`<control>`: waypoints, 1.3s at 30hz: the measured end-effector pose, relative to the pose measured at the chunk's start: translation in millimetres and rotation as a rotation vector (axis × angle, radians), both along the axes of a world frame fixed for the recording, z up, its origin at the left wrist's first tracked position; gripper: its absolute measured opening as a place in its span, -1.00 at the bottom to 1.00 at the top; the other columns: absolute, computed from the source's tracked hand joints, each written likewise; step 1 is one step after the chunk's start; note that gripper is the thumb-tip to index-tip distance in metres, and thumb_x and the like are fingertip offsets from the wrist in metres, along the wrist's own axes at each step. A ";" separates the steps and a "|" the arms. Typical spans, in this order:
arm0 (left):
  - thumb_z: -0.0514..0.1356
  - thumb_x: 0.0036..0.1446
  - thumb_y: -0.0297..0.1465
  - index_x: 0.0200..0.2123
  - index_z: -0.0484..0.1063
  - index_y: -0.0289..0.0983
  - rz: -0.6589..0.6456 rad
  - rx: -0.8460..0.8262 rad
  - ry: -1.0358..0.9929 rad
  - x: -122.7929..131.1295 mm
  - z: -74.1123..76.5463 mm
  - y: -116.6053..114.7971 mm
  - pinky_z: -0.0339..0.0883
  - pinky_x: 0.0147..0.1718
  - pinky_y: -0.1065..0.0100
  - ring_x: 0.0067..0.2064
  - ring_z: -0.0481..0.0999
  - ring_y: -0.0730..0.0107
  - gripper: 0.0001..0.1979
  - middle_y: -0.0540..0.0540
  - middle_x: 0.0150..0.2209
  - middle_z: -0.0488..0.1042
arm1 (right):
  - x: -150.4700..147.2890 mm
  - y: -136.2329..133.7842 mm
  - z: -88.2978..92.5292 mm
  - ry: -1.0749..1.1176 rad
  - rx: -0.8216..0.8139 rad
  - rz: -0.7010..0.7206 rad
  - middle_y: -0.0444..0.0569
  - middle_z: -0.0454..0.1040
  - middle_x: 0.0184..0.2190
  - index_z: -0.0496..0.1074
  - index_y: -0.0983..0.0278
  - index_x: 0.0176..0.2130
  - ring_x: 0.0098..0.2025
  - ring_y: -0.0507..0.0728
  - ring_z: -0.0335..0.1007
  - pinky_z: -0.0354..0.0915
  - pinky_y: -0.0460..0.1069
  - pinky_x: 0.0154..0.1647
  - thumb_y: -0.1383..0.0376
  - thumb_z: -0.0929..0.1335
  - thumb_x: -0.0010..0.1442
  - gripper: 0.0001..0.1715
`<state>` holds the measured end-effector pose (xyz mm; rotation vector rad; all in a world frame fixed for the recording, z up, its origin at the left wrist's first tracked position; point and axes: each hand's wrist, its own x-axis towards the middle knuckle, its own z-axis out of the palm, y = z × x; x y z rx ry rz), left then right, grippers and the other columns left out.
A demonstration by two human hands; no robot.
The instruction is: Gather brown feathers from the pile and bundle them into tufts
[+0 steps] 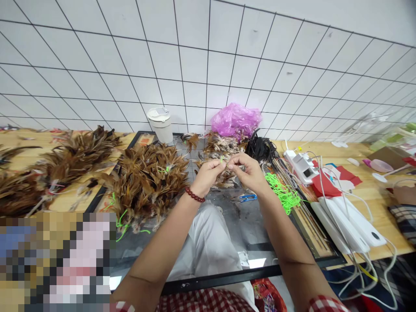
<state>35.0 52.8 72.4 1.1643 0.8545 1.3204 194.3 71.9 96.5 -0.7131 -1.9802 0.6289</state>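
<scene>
My left hand, with a dark red bead bracelet at the wrist, is closed in a pinch. A short bit of bright green cord shows at its fingertips. Just beside it, my right hand is also pinched shut; whatever its fingertips hold is too small to make out. Beneath and behind both hands lies a heap of pale-based feathers. Blue-handled thread snips rest on the dark glass tabletop below the right hand. To its right sits a tangle of green cord.
A large pile of brown feathers covers the left, with more feather bundles beyond. A white lidded cup and a pink plastic bag stand by the tiled wall. White power strips with loose cables lie right.
</scene>
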 end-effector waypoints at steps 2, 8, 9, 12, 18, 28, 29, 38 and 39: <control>0.31 -0.08 -0.23 -0.48 0.51 -0.33 0.025 -0.031 -0.054 -1.0 -0.8 1.1 0.18 -0.32 0.41 -0.38 0.32 0.46 -0.75 -0.02 -0.48 0.40 | -0.3 0.1 -2.1 0.010 -0.024 -0.031 -0.07 0.43 -0.35 0.44 0.25 -0.33 -0.28 0.06 0.34 0.28 -0.01 -0.19 0.24 0.36 0.14 -0.89; 0.33 -0.10 -0.32 -0.48 0.56 -0.30 0.029 -0.012 -0.110 -3.5 -1.5 2.1 0.26 -0.17 0.36 -0.24 0.42 0.41 -0.85 -0.08 -0.35 0.49 | -1.6 -1.0 -4.1 0.001 -0.076 -0.073 -0.07 0.50 -0.42 0.50 0.27 -0.31 -0.39 0.03 0.39 0.31 -0.05 -0.32 0.24 0.38 0.12 -0.85; 0.32 -0.09 -0.33 -0.49 0.57 -0.30 0.037 0.017 -0.083 -3.8 -1.4 2.0 0.27 -0.17 0.35 -0.23 0.43 0.40 -0.86 -0.09 -0.34 0.49 | -1.5 -1.6 -3.3 -0.006 -0.054 -0.085 -0.07 0.51 -0.43 0.51 0.27 -0.32 -0.39 0.04 0.40 0.31 -0.05 -0.32 0.25 0.37 0.12 -0.86; 0.31 -0.07 -0.36 -0.49 0.57 -0.27 0.166 0.191 0.110 -4.7 -0.2 0.6 0.30 -0.17 0.31 -0.20 0.43 0.37 -0.91 -0.11 -0.28 0.46 | -1.6 -3.5 -1.5 -0.041 0.058 -0.138 -0.06 0.54 -0.43 0.52 0.26 -0.35 -0.39 0.05 0.44 0.32 -0.06 -0.33 0.30 0.37 0.12 -0.89; 0.22 0.03 -0.46 -0.36 0.57 -0.23 0.584 0.659 0.557 -2.3 3.7 -7.8 0.35 -0.22 0.31 -0.25 0.44 0.40 -0.88 -0.12 -0.22 0.47 | -13.1 -11.6 -4.6 -0.010 0.135 -0.245 -0.07 0.54 -0.46 0.53 0.26 -0.38 -0.43 0.04 0.43 0.34 -0.06 -0.36 0.34 0.36 0.09 -0.90; 0.19 0.09 -0.42 -0.29 0.57 -0.25 0.644 0.567 0.335 -1.4 -0.9 -4.4 0.44 -0.27 0.34 -0.29 0.54 0.39 -0.85 -0.11 -0.31 0.57 | -25.6 -18.1 -2.3 0.154 0.042 -0.149 -0.04 0.56 -0.34 0.55 0.21 -0.28 -0.32 0.05 0.46 0.38 -0.03 -0.25 0.34 0.37 0.10 -0.84; 0.20 0.09 -0.42 -0.29 0.57 -0.25 0.632 0.564 0.342 -1.8 -0.8 -4.2 0.44 -0.25 0.34 -0.28 0.54 0.39 -0.85 -0.11 -0.31 0.57 | -24.8 -17.2 -2.8 0.169 0.038 -0.153 -0.03 0.56 -0.34 0.56 0.21 -0.28 -0.30 0.06 0.46 0.38 -0.03 -0.24 0.34 0.37 0.10 -0.84; 0.24 0.02 -0.42 -0.34 0.59 -0.26 0.614 0.467 0.254 0.0 -2.9 -3.7 0.43 -0.26 0.35 -0.32 0.55 0.38 -0.87 -0.11 -0.35 0.58 | -27.2 -20.9 -2.0 0.135 0.083 -0.149 -0.03 0.55 -0.38 0.54 0.23 -0.35 -0.31 0.06 0.46 0.38 -0.02 -0.22 0.29 0.36 0.11 -0.88; 0.24 0.03 -0.42 -0.33 0.59 -0.26 0.615 0.469 0.256 -0.4 -3.1 -3.8 0.42 -0.27 0.35 -0.32 0.55 0.39 -0.86 -0.11 -0.35 0.58 | -27.8 -21.7 -2.1 0.132 0.071 -0.139 -0.03 0.55 -0.37 0.54 0.23 -0.37 -0.30 0.07 0.46 0.38 -0.02 -0.20 0.28 0.36 0.11 -0.88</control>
